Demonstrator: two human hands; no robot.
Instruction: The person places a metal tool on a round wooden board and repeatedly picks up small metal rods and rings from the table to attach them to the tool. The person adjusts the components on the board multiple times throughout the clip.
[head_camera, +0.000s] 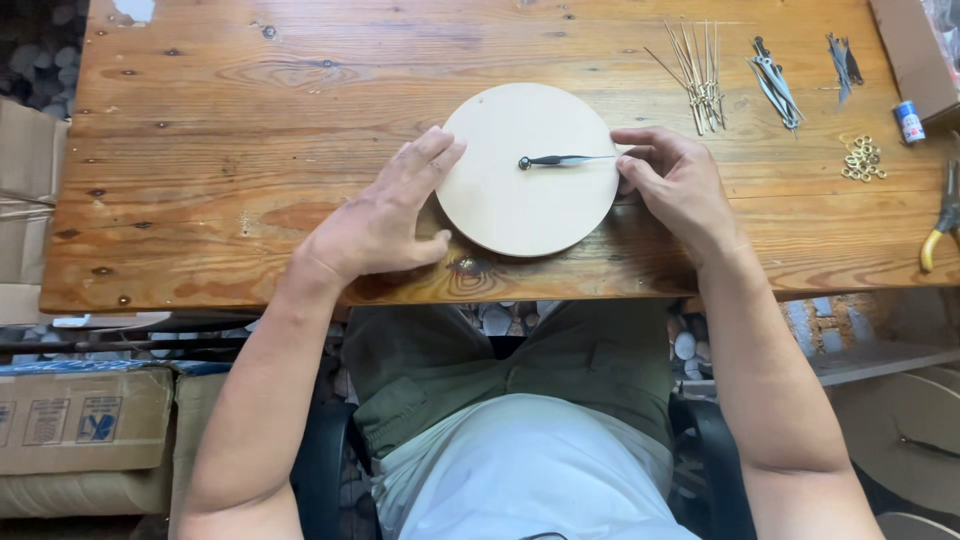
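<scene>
At disc centre: dark clock hand pivots, long axis pointing right.
Right hand: nearer, fingertips pinching its tip.
Left hand: open, flat, steadying round wooden disc.

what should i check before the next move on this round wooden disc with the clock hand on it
1. Left hand steadying the pale round wooden disc at its left edge: ok.
2. Right hand at the disc's right edge, fingertips by the tip of the dark metal clock hand: ok.
3. Clock hand seated on the centre hub: cannot tell.
4. Disc flat on the brown wooden table: ok.
5. Spare thin metal hands and small brass rings lie on the table to the right: ok.
6. Yellow-handled pliers at the table's right edge, partly out of view: cannot tell.
</scene>
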